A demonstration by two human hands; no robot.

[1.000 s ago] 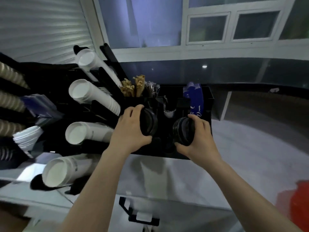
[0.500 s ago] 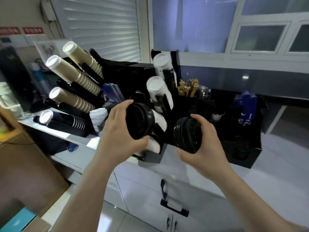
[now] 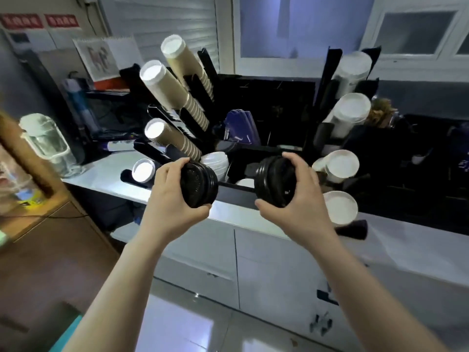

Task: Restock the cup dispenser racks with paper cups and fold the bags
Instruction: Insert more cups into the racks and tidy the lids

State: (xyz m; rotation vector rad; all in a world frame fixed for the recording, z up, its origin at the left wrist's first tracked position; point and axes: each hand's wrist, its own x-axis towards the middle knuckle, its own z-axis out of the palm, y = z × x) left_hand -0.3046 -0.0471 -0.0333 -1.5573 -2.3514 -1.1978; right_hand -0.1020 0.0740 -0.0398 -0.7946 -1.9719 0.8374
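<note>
My left hand (image 3: 172, 201) grips a stack of black cup lids (image 3: 199, 184), and my right hand (image 3: 297, 207) grips a second stack of black lids (image 3: 274, 185). Both stacks hang above the front edge of the white counter (image 3: 101, 177). Behind them stands a black dispenser rack (image 3: 193, 123) with slanted stacks of brown ribbed paper cups (image 3: 177, 96). To the right, a second black rack (image 3: 327, 80) holds stacks of white paper cups (image 3: 349, 115). A short stack of white lids (image 3: 215, 161) sits just behind my left hand.
A clear lidded jar (image 3: 48, 143) stands at the counter's left end beside a wooden shelf (image 3: 30, 212). Purple packets (image 3: 243, 128) sit between the racks. White cabinet doors (image 3: 266, 270) lie below the counter, tiled floor (image 3: 182, 323) beneath.
The view has swung left, bringing the brown-cup rack into the middle. Both hands keep their lid stacks and have drawn back from the black organiser toward the counter's front edge.
</note>
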